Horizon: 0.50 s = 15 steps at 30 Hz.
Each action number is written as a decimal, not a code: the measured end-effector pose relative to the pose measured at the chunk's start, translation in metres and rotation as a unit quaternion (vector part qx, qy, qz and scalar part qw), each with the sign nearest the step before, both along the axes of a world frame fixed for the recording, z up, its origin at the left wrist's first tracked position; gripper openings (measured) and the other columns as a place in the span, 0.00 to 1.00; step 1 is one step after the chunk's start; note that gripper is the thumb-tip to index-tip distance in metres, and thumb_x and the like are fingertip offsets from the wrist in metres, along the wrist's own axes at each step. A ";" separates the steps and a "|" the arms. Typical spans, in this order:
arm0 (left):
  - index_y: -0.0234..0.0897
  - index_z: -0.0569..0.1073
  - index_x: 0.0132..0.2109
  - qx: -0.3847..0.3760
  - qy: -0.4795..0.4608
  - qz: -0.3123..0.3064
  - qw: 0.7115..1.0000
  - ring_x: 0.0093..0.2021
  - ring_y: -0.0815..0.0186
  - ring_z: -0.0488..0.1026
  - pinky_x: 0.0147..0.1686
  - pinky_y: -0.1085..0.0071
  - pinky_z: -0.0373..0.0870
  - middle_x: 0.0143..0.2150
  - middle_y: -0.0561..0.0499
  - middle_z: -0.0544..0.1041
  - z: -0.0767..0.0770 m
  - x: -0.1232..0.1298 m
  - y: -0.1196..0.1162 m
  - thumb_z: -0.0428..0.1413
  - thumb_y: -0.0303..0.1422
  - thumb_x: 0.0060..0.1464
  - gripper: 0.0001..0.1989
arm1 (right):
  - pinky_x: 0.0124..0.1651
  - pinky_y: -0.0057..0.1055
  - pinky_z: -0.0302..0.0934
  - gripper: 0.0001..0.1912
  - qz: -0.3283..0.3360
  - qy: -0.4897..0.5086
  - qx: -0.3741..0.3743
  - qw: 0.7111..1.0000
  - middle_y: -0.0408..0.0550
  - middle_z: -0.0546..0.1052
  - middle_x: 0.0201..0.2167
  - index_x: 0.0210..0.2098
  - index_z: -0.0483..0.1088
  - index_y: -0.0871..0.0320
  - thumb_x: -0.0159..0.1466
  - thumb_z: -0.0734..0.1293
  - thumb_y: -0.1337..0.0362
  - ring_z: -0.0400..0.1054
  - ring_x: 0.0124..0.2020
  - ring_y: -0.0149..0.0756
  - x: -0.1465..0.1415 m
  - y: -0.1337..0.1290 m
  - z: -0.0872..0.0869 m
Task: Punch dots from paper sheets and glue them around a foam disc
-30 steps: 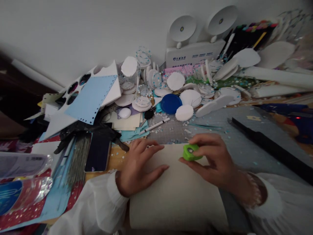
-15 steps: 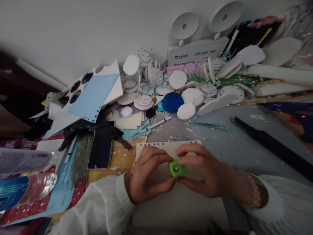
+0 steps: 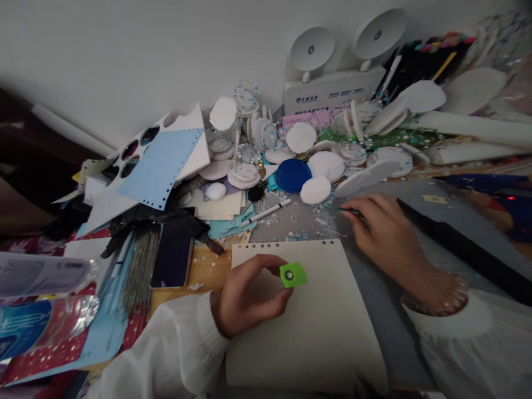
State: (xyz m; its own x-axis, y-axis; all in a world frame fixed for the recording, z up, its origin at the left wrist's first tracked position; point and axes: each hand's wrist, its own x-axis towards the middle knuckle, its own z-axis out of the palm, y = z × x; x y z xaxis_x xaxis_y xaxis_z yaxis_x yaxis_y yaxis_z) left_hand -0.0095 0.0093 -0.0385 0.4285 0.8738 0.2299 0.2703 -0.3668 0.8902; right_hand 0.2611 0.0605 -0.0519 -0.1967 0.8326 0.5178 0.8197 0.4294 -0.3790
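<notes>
My left hand (image 3: 249,293) holds a small green craft punch (image 3: 297,275) between thumb and fingers, over a sheet of cream paper (image 3: 307,338). A star- or flower-shaped opening shows in the punch's round face. Small star-shaped holes run along the paper's far edge. To the right, my right hand (image 3: 386,238) is closed on thin teal tweezers (image 3: 348,210) at the grey mat. Most of the tweezers is hidden by the fingers.
White foam discs (image 3: 326,165) and a blue round lid (image 3: 293,175) are heaped at the back. A white pen (image 3: 266,213) lies before them among paper scraps. A phone (image 3: 171,257) is at left, a long black tool (image 3: 461,249) at right.
My right hand has left the punch, moved right and away from me, and closed on the tweezers. My left hand keeps the punch, now turned slightly and a little farther left.
</notes>
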 end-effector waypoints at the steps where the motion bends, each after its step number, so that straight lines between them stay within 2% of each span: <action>1: 0.37 0.70 0.46 -0.021 -0.030 -0.001 0.999 0.39 0.67 0.74 0.41 0.73 0.70 0.38 0.49 0.76 -0.002 0.001 0.000 0.61 0.26 0.50 0.16 | 0.43 0.44 0.61 0.05 0.005 0.053 0.007 0.999 0.52 0.72 0.36 0.39 0.68 0.55 0.65 0.61 0.67 0.67 0.39 0.46 -0.005 -0.005 0.006; 2: 0.36 0.70 0.45 -0.049 -0.069 -0.007 0.996 0.38 0.67 0.73 0.40 0.73 0.70 0.37 0.49 0.75 -0.003 0.002 0.001 0.61 0.28 0.51 0.14 | 0.43 0.42 0.62 0.05 0.012 0.131 -0.003 0.991 0.51 0.72 0.37 0.40 0.68 0.54 0.66 0.62 0.67 0.67 0.39 0.43 -0.010 -0.010 0.011; 3: 0.36 0.70 0.44 -0.085 -0.115 -0.015 0.990 0.37 0.67 0.73 0.39 0.72 0.71 0.36 0.48 0.75 -0.005 0.003 0.001 0.61 0.29 0.52 0.13 | 0.41 0.39 0.63 0.05 0.025 0.231 -0.021 0.972 0.50 0.72 0.37 0.41 0.67 0.53 0.66 0.62 0.66 0.67 0.37 0.41 -0.015 -0.015 0.016; 4: 0.35 0.69 0.44 -0.126 -0.161 -0.025 0.978 0.35 0.67 0.73 0.37 0.72 0.71 0.35 0.48 0.74 -0.005 0.005 0.003 0.61 0.31 0.53 0.12 | 0.38 0.37 0.64 0.04 0.042 0.335 -0.063 0.939 0.49 0.73 0.37 0.41 0.67 0.52 0.66 0.62 0.65 0.68 0.34 0.38 -0.021 -0.020 0.019; 6: 0.35 0.68 0.43 -0.202 -0.231 -0.044 0.951 0.33 0.67 0.74 0.34 0.71 0.72 0.34 0.47 0.74 -0.006 0.008 0.005 0.61 0.36 0.53 0.14 | 0.33 0.32 0.65 0.03 0.082 0.504 -0.169 0.843 0.47 0.74 0.37 0.40 0.67 0.50 0.67 0.62 0.63 0.68 0.32 0.34 -0.031 -0.027 0.023; 8: 0.35 0.68 0.43 -0.249 -0.256 -0.045 0.933 0.32 0.67 0.73 0.32 0.71 0.72 0.34 0.47 0.74 -0.005 0.010 0.008 0.62 0.40 0.51 0.17 | 0.32 0.28 0.66 0.02 0.124 0.587 -0.272 0.753 0.45 0.75 0.35 0.39 0.67 0.50 0.66 0.64 0.62 0.69 0.32 0.32 -0.040 -0.032 0.021; 10: 0.36 0.68 0.41 -0.251 -0.252 -0.023 0.934 0.31 0.68 0.72 0.32 0.72 0.71 0.32 0.49 0.74 -0.004 0.010 0.009 0.64 0.40 0.49 0.17 | 0.31 0.26 0.68 0.04 0.160 0.610 -0.334 0.700 0.44 0.76 0.34 0.38 0.67 0.50 0.63 0.67 0.62 0.70 0.32 0.31 -0.046 -0.036 0.019; 11: 0.36 0.69 0.40 -0.236 -0.244 -0.013 0.941 0.31 0.69 0.72 0.32 0.73 0.70 0.32 0.50 0.74 -0.004 0.010 0.009 0.64 0.39 0.48 0.17 | 0.31 0.26 0.68 0.06 0.176 0.611 -0.344 0.691 0.43 0.76 0.34 0.38 0.67 0.50 0.62 0.68 0.63 0.70 0.31 0.30 -0.048 -0.038 0.018; 12: 0.36 0.69 0.40 -0.211 -0.234 -0.004 0.949 0.31 0.69 0.71 0.33 0.73 0.69 0.31 0.51 0.73 -0.004 0.009 0.009 0.65 0.38 0.48 0.16 | 0.31 0.26 0.69 0.07 0.187 0.608 -0.338 0.694 0.42 0.76 0.34 0.38 0.66 0.50 0.62 0.69 0.65 0.70 0.31 0.30 -0.050 -0.041 0.017; 13: 0.35 0.70 0.39 -0.182 -0.220 0.003 0.958 0.31 0.69 0.70 0.33 0.74 0.69 0.31 0.51 0.73 -0.005 0.009 0.008 0.65 0.36 0.47 0.15 | 0.33 0.26 0.69 0.08 0.192 0.600 -0.320 0.708 0.41 0.77 0.34 0.38 0.66 0.49 0.62 0.68 0.67 0.71 0.31 0.30 -0.051 -0.043 0.017; 15: 0.34 0.71 0.39 -0.125 -0.183 0.009 0.975 0.32 0.69 0.70 0.33 0.74 0.68 0.31 0.50 0.73 -0.007 0.007 0.007 0.66 0.34 0.46 0.15 | 0.37 0.28 0.69 0.11 0.195 0.570 -0.261 0.754 0.41 0.77 0.34 0.38 0.66 0.49 0.61 0.68 0.72 0.72 0.35 0.31 -0.052 -0.049 0.019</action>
State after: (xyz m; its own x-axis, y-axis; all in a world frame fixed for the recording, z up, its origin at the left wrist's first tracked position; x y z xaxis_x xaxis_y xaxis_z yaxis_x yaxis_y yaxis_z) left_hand -0.0023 0.0159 -0.0451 0.3423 0.9287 0.1431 -0.0775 -0.1238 0.9893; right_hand 0.2091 0.0114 -0.0326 -0.1542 0.9754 0.1573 -0.3175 0.1018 -0.9428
